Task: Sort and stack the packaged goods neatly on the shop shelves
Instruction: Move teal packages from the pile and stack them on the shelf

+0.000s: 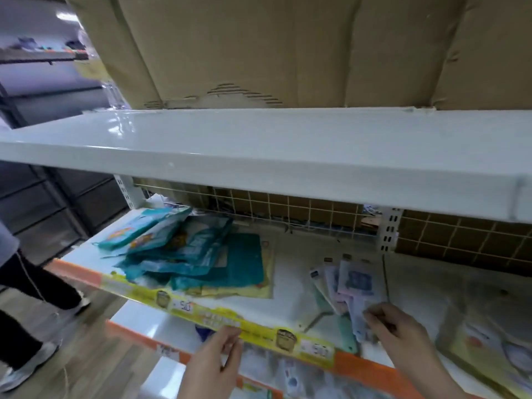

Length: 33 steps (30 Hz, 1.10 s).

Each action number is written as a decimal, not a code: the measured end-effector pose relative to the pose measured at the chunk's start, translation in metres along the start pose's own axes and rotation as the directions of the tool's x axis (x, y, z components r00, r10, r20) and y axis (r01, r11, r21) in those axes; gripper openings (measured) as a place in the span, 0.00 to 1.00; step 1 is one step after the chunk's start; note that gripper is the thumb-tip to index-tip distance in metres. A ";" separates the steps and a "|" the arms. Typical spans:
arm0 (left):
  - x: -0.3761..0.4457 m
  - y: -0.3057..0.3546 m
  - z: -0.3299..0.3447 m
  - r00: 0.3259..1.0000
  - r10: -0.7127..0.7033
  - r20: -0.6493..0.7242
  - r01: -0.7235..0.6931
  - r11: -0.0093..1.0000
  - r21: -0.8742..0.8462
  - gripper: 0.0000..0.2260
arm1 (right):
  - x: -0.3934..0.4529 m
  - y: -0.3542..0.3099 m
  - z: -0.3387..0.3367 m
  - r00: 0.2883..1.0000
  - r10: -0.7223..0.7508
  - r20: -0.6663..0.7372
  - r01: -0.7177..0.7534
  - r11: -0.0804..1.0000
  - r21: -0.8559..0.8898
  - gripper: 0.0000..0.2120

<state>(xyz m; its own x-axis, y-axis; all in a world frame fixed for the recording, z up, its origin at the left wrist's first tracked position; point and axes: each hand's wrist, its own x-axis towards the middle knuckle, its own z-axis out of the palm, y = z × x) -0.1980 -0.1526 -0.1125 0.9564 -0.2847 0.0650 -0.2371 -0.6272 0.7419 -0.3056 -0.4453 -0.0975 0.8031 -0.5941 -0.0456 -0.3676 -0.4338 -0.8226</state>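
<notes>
White shelf point(288, 309) under teal point(184, 254), apparently lilac packets point(355, 283)

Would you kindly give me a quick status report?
Right hand pinching pale packets. Left hand touching shelf edge strip. Teal packets heaped untidily. Nothing blocking.

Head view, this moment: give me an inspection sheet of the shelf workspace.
Surface: middle shelf, white, yellow-orange price strip along its front edge.
Job's things: teal packets in a loose, untidy heap at left; pale blue-lilac packets fanned at right.
Clutter: yellow flat packs far right.
Hands: left hand at the price strip; right hand pinching the pale packets.
Cables: nothing seen.
Surroundings: cardboard above the upper shelf; another person's legs at left.
</notes>
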 end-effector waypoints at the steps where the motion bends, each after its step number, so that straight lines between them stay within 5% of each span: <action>1: 0.008 -0.015 -0.014 1.000 0.006 -0.022 -0.005 1.000 0.009 0.26 | 0.000 -0.011 0.018 1.000 0.002 0.005 -0.002 1.000 0.013 0.07; 5: 0.035 -0.063 -0.073 0.999 0.022 -0.044 -0.022 1.000 0.003 0.20 | 0.002 -0.049 0.087 0.998 0.023 0.061 -0.027 0.997 0.069 0.06; 12: 0.069 -0.123 -0.135 0.999 -0.022 -0.031 0.022 0.999 0.026 0.25 | 0.005 -0.098 0.167 0.991 0.007 0.131 -0.008 1.000 0.001 0.08; 17: 0.091 -0.135 -0.152 0.997 -0.062 -0.049 0.062 0.998 -0.002 0.15 | 0.024 -0.127 0.188 0.984 0.003 0.176 0.008 0.998 -0.058 0.06; 33: 0.169 -0.139 -0.192 0.987 -0.053 -0.154 0.052 0.999 -0.014 0.07 | 0.111 -0.190 0.240 0.956 -0.132 0.263 0.168 0.978 -0.120 0.04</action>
<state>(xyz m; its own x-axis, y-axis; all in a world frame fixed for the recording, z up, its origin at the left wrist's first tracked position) 0.0289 0.0261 -0.0761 0.9825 -0.1361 0.1275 -0.1852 -0.6312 0.7532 -0.0340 -0.2666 -0.0819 0.9394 -0.3323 -0.0836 -0.2805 -0.6054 -0.7448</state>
